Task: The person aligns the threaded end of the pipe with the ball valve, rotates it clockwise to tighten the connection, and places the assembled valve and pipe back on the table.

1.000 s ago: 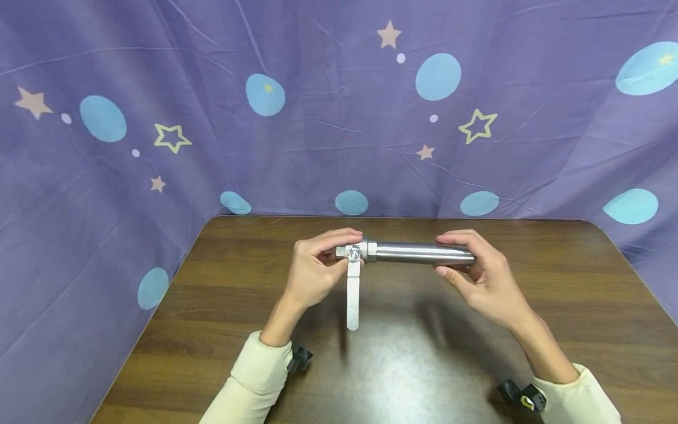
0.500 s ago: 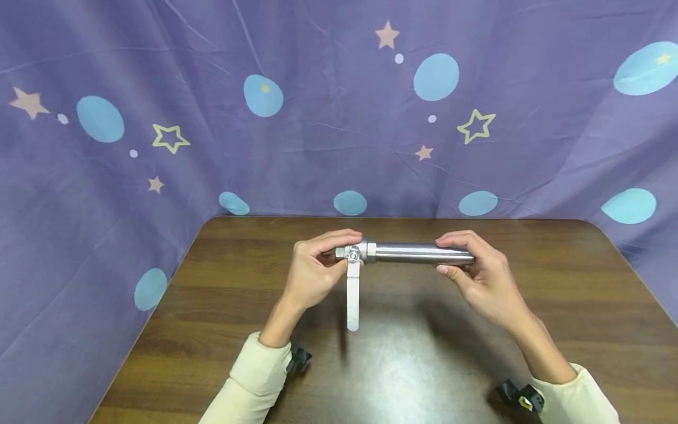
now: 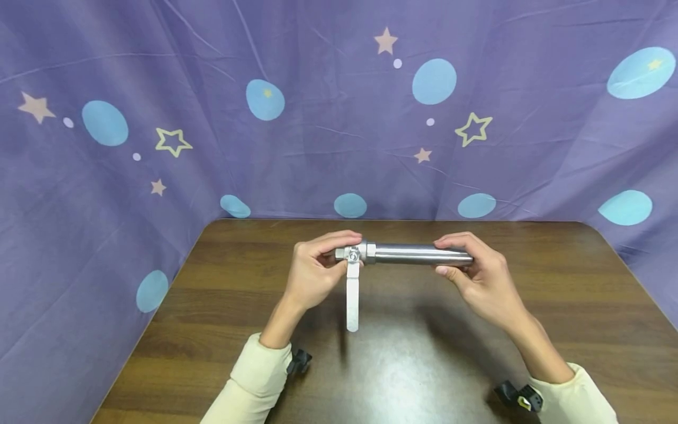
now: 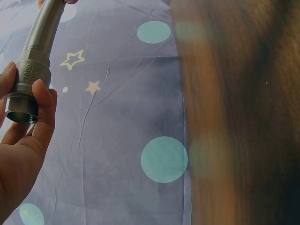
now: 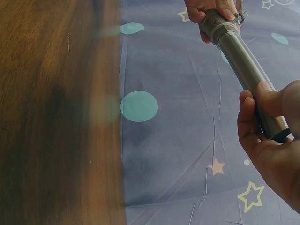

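Note:
A metal ball valve point(image 3: 362, 250) with a long pale lever handle point(image 3: 352, 300) is joined to a shiny steel pipe point(image 3: 405, 253), both held level above the table. My left hand point(image 3: 312, 271) grips the valve body, fingers on top and thumb below, and the lever points toward me. At the pipe's far right end my right hand point(image 3: 484, 277) holds it between fingers and thumb. The left wrist view shows the open round mouth of the valve point(image 4: 22, 110) beyond the fingers. In the right wrist view the pipe point(image 5: 246, 65) runs up to the left hand.
Beneath both hands lies a brown wooden table point(image 3: 222, 306) with rounded back corners. Purple cloth point(image 3: 328, 118) printed with stars and blue spots hangs behind and beside it. Black wrist mounts point(image 3: 300, 360) sit at the cuffs of the pale sleeves point(image 3: 246, 380).
Both hands keep their hold on the valve and pipe with almost no movement. The head view has shifted very slightly.

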`<state>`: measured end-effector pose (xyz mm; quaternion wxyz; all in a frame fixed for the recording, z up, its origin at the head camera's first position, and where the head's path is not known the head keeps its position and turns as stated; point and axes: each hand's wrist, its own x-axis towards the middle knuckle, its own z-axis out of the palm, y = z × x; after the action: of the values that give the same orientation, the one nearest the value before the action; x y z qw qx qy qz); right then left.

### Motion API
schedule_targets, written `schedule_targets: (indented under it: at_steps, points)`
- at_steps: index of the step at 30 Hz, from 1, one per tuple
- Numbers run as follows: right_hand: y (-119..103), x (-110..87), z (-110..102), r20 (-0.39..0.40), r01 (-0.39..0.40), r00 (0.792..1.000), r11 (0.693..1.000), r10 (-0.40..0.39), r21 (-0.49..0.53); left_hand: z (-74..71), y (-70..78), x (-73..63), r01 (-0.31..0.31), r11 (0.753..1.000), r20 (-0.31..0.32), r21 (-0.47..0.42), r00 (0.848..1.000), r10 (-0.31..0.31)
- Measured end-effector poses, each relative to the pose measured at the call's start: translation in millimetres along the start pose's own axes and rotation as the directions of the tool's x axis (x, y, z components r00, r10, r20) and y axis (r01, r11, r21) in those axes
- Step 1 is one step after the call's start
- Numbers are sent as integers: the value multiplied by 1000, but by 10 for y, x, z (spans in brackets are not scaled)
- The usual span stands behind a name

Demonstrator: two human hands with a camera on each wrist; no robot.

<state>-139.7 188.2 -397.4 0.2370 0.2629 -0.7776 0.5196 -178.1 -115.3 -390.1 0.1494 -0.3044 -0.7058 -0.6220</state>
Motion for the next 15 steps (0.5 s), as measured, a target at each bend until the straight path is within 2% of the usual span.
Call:
schedule_targets:
  at_steps: [4,9,15]
  points:
    - [0,-3,-7,2,-19,1000,1000,19,-18,0,-1,4,1,1000,0,-5,1000,-1]
    - [-8,0,4,-16,6,1000,999,-7,-31,-3,10,5,6,1000,-1,-12,1000,-6]
    - [-37,-1,14,-26,-12,1000,999,11,-43,-9,22,2,7,1000,-6,5,1000,-7]
